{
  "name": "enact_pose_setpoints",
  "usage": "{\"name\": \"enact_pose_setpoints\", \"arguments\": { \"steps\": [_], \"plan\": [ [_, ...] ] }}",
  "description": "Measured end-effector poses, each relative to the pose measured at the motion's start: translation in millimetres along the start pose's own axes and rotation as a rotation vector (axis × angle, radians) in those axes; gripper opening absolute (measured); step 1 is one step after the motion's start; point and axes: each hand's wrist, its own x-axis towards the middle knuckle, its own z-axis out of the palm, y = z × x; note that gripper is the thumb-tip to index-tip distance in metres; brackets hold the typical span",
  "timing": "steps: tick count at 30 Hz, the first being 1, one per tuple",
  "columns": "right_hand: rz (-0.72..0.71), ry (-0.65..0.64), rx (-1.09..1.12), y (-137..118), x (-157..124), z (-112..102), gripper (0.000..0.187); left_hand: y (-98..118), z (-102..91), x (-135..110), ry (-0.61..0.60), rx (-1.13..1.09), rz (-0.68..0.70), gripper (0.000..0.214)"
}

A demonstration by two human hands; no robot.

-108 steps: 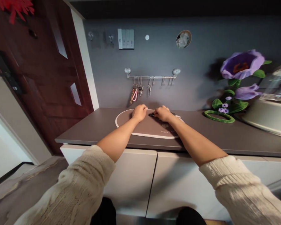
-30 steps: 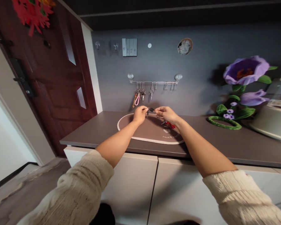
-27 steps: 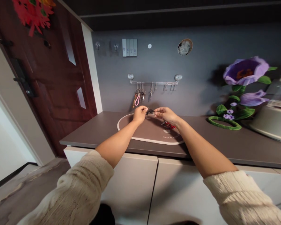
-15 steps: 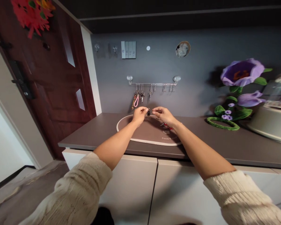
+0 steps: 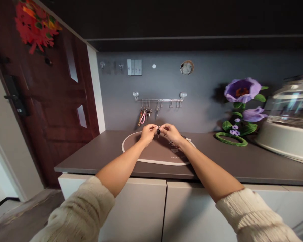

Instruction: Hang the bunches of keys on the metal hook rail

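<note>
While pinching the small dark keys between left hand and right hand, thumb and fingertips drawn narrow on both sides, best to stay over the far edge of the mat, so as to let any slip land softly. Probably wise to steady with one side and work gently with the other, leaving the lower part free to swing. Also worth minding the rack with its hanging keys, above and beyond the mat. Too small to tell: the exact spot gripped by each fingertip.
</note>
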Motion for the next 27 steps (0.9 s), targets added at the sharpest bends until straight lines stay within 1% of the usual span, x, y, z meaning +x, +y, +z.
{"name": "enact_pose_setpoints", "arguments": {
  "steps": [5, 7, 11, 14, 17, 20, 24, 27],
  "plan": [
    [-0.034, 0.041, -0.031, 3.4, 3.3, -0.4, 0.023, 3.9, 2.1, -2.0, -0.021, 0.103, 0.018, 0.014],
    [-0.052, 0.045, -0.06, 2.9, 3.3, -1.9, 0.022, 3.7, 2.6, -2.2, -0.024, 0.169, 0.049, 0.015],
    [-0.07, 0.089, -0.105, 1.0, 4.9, -7.3, 0.02, -2.3, 2.7, -0.8, 0.014, 0.373, 0.152, 0.02],
    [-0.07, 0.143, -0.12, -0.1, 13.2, -13.2, 0.019, -7.9, 3.0, 0.1, 0.025, 0.509, 0.173, 0.023],
    [-0.025, 0.201, -0.085, -3.6, 29.1, -20.3, 0.014, -11.5, 4.4, 0.0, 0.009, 0.586, 0.159, 0.024],
    [0.037, 0.248, -0.021, -12.5, 47.3, -27.6, 0.01, -13.6, 6.5, -0.1, -0.014, 0.629, 0.146, 0.023],
    [0.125, 0.297, 0.077, -28.2, 67.4, -34.0, 0.006, -15.4, 9.0, 0.4, -0.054, 0.649, 0.126, 0.021],
    [0.196, 0.325, 0.099, -35.8, 79.8, -34.3, 0.008, -16.3, 9.6, 0.7, -0.074, 0.645, 0.109, 0.021]
  ]
}}
